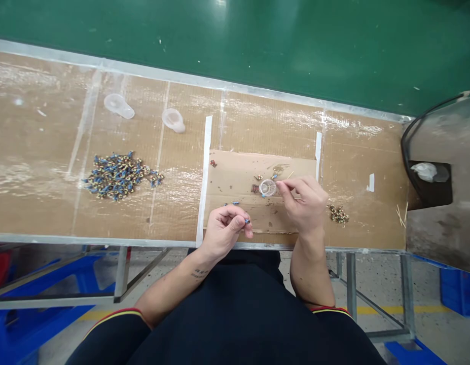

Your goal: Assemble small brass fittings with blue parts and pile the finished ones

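My left hand (pixel 229 228) pinches a small blue-and-metal part (pixel 247 221) between thumb and forefinger, over the front of a cardboard sheet (pixel 227 177). Beside the rim of a small clear plastic cup (pixel 267 188), my right hand (pixel 305 200) is closed in a pinch. It seems to grip a thin stick whose tip reaches into the cup; most of the stick is hidden by the fingers. Close to the cup lie a few small brass-coloured pieces (pixel 258 177) and a reddish-brown lump (pixel 254 188). Another blue part (pixel 235 202) rests behind my left hand.
A large pile of blue-and-brass parts (pixel 118 176) sits at left, below two translucent cups (pixel 173 120). Small brass pieces (pixel 338 214) are heaped right of my right hand. Thin wooden sticks (pixel 401 215) lie near a metal housing (pixel 440 228) with a black cable (pixel 405 147).
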`<act>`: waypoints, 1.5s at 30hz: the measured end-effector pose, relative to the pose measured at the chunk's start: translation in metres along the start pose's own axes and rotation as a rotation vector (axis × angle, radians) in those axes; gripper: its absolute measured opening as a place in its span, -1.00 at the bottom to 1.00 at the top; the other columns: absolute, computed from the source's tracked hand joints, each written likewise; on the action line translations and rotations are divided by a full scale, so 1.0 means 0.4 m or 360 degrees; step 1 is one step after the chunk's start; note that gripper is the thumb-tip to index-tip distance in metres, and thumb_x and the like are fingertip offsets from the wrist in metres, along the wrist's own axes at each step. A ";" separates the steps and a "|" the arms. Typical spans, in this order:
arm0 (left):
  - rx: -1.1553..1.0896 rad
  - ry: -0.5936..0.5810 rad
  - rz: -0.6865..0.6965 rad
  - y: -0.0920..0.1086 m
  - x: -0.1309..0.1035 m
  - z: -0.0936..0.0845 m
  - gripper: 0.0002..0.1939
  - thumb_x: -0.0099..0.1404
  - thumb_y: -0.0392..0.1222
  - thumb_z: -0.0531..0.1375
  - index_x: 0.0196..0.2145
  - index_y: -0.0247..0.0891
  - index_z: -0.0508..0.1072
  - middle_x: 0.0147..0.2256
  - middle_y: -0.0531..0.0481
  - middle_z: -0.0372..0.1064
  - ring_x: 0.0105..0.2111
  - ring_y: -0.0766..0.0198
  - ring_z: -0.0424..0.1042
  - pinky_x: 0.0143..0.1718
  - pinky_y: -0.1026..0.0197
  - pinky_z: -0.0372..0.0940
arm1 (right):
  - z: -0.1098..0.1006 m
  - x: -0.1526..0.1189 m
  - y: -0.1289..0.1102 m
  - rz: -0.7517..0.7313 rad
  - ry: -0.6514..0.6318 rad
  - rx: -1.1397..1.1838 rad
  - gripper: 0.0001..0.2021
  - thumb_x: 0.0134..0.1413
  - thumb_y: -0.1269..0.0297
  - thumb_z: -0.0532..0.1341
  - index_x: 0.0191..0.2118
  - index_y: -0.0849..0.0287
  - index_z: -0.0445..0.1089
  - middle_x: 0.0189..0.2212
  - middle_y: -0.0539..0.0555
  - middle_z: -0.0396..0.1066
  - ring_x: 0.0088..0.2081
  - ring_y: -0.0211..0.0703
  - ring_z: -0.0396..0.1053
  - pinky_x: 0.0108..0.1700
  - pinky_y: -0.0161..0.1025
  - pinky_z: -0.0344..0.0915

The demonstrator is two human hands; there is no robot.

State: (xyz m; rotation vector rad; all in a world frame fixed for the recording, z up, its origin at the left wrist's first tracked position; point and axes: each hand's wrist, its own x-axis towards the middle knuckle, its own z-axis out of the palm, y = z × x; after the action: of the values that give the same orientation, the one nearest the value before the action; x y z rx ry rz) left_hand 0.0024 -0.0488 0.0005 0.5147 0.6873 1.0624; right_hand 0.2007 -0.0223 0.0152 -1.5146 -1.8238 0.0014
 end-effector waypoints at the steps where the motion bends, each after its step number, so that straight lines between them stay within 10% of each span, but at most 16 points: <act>1: 0.0012 0.0016 -0.0007 0.000 -0.001 -0.001 -0.62 0.12 0.07 0.51 -0.45 -0.30 0.56 -0.56 0.05 0.53 -0.67 0.40 0.47 -0.60 0.41 0.40 | 0.002 -0.002 0.000 -0.0010 -0.0031 -0.0008 -0.81 0.30 0.29 0.30 -0.39 0.12 0.47 -0.48 -0.02 0.50 -0.43 -0.25 0.38 -0.36 -0.27 0.29; 20: 0.0348 0.0104 0.0262 0.002 -0.012 0.004 -0.67 0.25 0.02 0.44 -0.39 -0.31 0.52 -0.50 0.00 0.57 -0.58 0.32 0.57 -0.54 0.36 0.50 | -0.041 -0.027 -0.081 0.0193 0.0408 0.0659 -0.84 0.23 0.33 0.34 -0.40 0.10 0.46 -0.61 -0.11 0.35 -0.57 -0.29 0.26 -0.50 -0.26 0.18; 45: 0.0446 0.0034 0.0197 0.022 -0.016 0.027 -0.59 0.22 0.12 0.43 -0.44 -0.31 0.52 -0.57 -0.01 0.53 -0.62 0.28 0.54 -0.55 0.31 0.50 | -0.060 -0.053 -0.159 0.0043 0.0295 0.0645 -0.91 0.22 0.37 0.33 -0.31 0.07 0.47 -0.58 -0.09 0.46 -0.61 -0.28 0.30 -0.56 -0.24 0.21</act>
State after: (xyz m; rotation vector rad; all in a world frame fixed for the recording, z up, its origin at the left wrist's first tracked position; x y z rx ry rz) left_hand 0.0030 -0.0516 0.0155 0.7968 0.8373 1.0940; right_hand 0.1605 -0.0699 0.0495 -1.2101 -1.5436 0.2232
